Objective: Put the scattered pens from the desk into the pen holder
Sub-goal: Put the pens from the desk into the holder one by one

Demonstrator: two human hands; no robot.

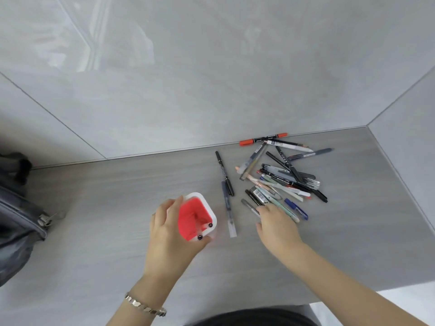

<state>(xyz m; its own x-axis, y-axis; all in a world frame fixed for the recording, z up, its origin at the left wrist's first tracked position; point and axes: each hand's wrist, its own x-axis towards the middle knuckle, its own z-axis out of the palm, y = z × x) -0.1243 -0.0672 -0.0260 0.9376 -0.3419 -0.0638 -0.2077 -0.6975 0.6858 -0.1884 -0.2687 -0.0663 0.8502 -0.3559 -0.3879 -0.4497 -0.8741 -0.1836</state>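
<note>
A white pen holder [197,216] with a red inside stands on the grey desk [117,208]. Two pens with black end caps lean in its near corner. My left hand [169,234] wraps around the holder's left side. A pile of several pens [280,180] lies to the right, near the wall. My right hand [277,225] rests at the pile's near edge, fingertips touching a grey pen [249,207] and a pale green pen [286,210]; no pen is lifted. A black marker [224,172] and a blue-and-clear pen [228,209] lie between holder and pile.
A grey bag [18,220] with a zipper sits at the desk's left edge. An orange-capped marker [263,138] lies against the back wall. A side wall bounds the desk on the right. A metal bracelet [144,307] is on my left wrist.
</note>
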